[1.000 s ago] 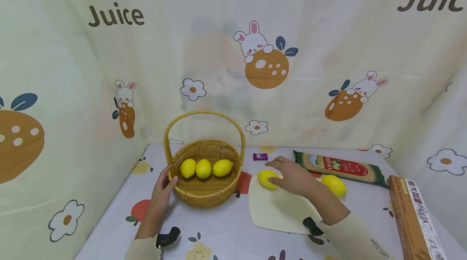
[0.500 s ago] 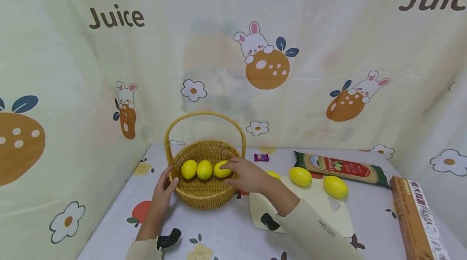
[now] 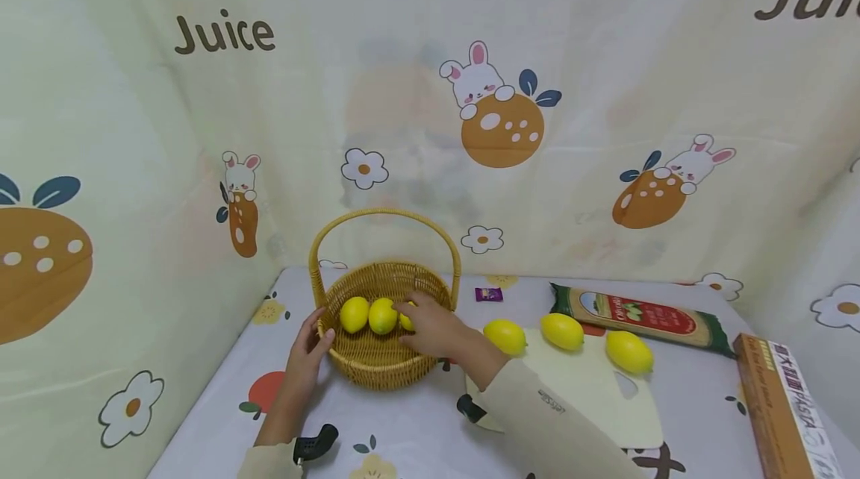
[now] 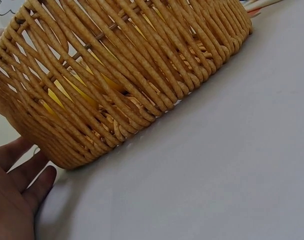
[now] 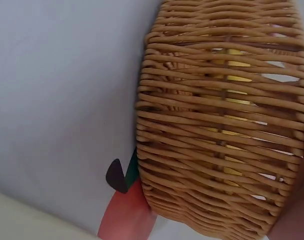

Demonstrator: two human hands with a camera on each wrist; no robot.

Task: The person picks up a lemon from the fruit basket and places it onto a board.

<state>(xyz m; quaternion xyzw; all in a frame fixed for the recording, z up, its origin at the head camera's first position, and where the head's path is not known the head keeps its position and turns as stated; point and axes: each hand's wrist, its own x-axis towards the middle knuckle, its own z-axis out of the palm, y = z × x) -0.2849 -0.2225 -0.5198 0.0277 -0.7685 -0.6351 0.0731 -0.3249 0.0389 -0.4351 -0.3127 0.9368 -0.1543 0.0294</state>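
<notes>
A wicker basket point(image 3: 383, 374) with a tall arched handle stands on the table, two lemons point(image 3: 354, 314) side by side in plain sight in it. My left hand point(image 3: 307, 356) holds its left rim, thumb on the near side. My right hand point(image 3: 433, 326) reaches in over the right rim, fingers and thumb round a third lemon point(image 3: 406, 322), which they mostly cover. In the left wrist view, the woven wall point(image 4: 132, 65) rises beside my fingers point(image 4: 39, 187), with yellow showing through the gaps. From the right wrist, yellow also shows through the wall point(image 5: 222, 110).
A cream cutting board point(image 3: 578, 371) lies on the right, partly under my right sleeve. Along its far edge are three lemons point(image 3: 562, 332). Behind them lies a pasta bag point(image 3: 641, 317); a pasta box point(image 3: 782, 404) stands farther right. A small purple packet point(image 3: 488, 295) lies behind the basket's right side.
My right hand has let go of a lemon at the board's left end and moved left into the basket, onto the rightmost lemon. My left hand stays at the rim.
</notes>
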